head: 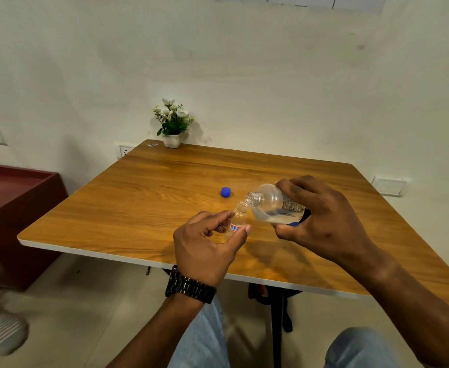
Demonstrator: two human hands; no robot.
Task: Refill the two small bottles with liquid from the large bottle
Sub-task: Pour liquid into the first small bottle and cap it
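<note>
My right hand [321, 219] grips the large clear bottle [269, 204], tipped on its side with the open neck pointing left. Clear liquid lies along its lower side. Its mouth sits just above the open top of a small clear bottle [238, 217] with a red and blue label. My left hand [204, 245] pinches that small bottle between thumb and fingers and holds it tilted just above the wooden table [143, 197]. A blue cap [225, 192] lies on the table just behind the bottles. Only one small bottle is in view.
A white pot of flowers [173, 123] stands at the table's far edge by the wall. A dark red cabinet [13, 208] is to the left of the table. A person's shoe [4, 333] shows on the floor at the lower left.
</note>
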